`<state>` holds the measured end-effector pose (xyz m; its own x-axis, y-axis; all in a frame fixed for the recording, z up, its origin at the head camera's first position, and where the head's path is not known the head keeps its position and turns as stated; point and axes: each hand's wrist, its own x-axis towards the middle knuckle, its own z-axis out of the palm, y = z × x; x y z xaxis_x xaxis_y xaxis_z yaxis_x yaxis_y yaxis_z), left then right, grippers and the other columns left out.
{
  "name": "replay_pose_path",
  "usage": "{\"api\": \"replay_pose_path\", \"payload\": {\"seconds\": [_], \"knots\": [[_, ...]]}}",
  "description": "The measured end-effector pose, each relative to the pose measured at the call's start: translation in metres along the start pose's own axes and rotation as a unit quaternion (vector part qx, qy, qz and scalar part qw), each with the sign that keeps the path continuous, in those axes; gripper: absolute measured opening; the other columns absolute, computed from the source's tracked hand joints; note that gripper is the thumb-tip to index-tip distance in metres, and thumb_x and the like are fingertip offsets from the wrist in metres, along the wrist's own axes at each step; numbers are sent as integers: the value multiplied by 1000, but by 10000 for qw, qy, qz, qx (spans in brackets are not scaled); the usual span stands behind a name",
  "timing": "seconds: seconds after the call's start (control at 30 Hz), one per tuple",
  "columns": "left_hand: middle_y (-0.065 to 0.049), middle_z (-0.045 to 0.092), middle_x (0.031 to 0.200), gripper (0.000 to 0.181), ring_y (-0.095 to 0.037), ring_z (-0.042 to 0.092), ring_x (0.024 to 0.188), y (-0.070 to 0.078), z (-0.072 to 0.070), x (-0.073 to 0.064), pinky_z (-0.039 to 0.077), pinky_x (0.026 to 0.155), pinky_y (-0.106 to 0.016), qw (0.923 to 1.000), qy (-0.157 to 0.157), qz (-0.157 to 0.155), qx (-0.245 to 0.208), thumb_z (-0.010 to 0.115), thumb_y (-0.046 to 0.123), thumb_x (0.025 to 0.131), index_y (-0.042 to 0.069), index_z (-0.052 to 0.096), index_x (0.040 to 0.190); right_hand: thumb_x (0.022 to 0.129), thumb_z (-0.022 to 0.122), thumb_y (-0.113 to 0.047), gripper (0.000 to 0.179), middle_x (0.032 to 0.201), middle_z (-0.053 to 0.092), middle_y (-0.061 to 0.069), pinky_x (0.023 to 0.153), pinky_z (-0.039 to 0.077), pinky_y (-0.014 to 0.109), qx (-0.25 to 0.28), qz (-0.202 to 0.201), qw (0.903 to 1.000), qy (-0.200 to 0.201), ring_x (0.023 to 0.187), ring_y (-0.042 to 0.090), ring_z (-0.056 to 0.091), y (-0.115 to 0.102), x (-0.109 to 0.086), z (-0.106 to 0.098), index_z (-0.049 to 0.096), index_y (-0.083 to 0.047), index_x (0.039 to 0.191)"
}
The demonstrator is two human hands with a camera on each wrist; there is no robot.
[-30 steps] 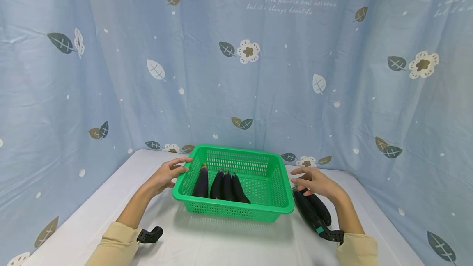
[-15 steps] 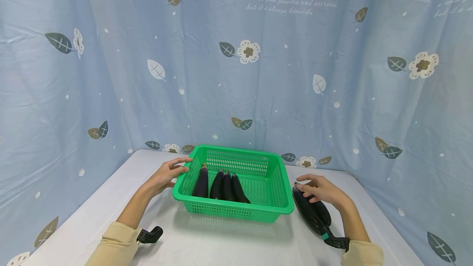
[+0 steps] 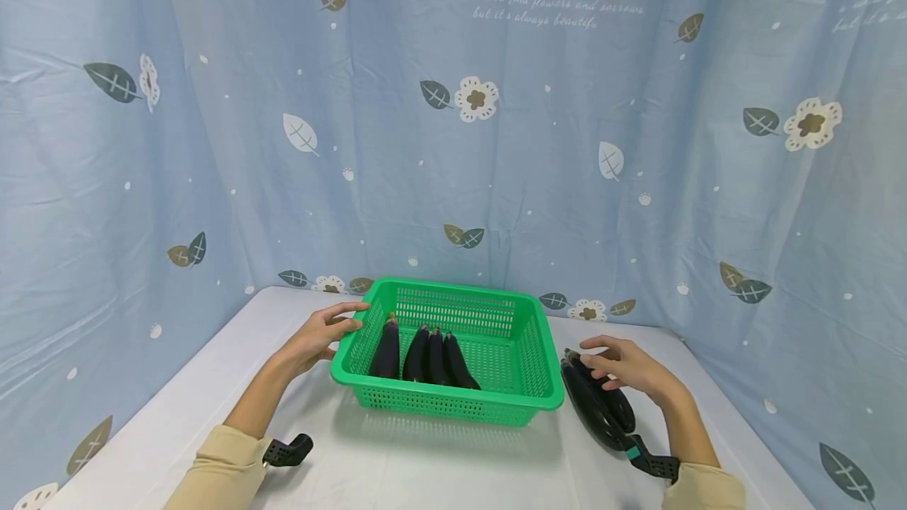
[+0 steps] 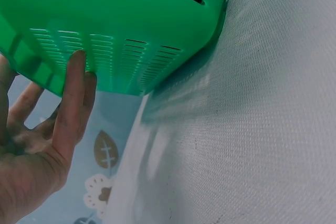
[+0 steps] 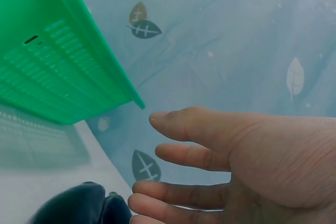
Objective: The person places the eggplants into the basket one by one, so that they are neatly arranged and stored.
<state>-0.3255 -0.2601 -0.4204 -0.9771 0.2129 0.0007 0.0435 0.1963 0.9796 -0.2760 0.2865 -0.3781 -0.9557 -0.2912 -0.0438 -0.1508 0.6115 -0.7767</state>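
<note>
A green plastic basket (image 3: 453,408) stands mid-table with several dark eggplants (image 3: 436,360) lying side by side in its left half. My left hand (image 3: 319,337) holds the basket's left rim. In the left wrist view, fingers (image 4: 75,85) of that hand lie against the slotted outer wall. To the right of the basket, two glossy eggplants (image 3: 594,408) lie together on the white table, stems pointing away from me. Over their stem ends is my right hand (image 3: 627,367), its fingers loosely extended with nothing between them. The right wrist view shows the eggplants (image 5: 79,205) below its fingertips.
A white cloth covers the table (image 3: 425,471). Behind and on both sides hangs a blue curtain (image 3: 397,140) with leaf and flower prints. Black wrist mounts (image 3: 286,451) stick out from both forearms, the right one overlapping the eggplants' lower ends in the head view.
My right hand has drawn back from beside the basket's right rim, rightward and slightly nearer to me, over the two loose eggplants. The left hand and the basket have stayed in place.
</note>
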Motion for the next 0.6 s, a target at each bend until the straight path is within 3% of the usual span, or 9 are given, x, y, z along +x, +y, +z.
{"api": "replay_pose_path", "payload": {"seconds": [0.47, 0.6], "knots": [[-19, 37, 154, 55, -43, 41, 138, -2, 0, 0, 56, 84, -50, 10000, 18, 16, 27, 64, 35, 95, 21, 47, 146, 97, 60, -39, 59, 129, 59, 23, 84, 58, 42, 15, 346, 9991, 263, 110, 33, 63, 14, -4, -8, 48, -1, 140], [-16, 36, 156, 55, -42, 39, 139, -1, 0, 1, 55, 85, -50, 10000, 45, -9, 65, 65, 36, 95, 23, 48, 145, 97, 60, -40, 62, 131, 57, 27, 86, 57, 46, -94, 333, 9989, 314, 112, 35, 62, 18, -6, -11, 46, 2, 140]]}}
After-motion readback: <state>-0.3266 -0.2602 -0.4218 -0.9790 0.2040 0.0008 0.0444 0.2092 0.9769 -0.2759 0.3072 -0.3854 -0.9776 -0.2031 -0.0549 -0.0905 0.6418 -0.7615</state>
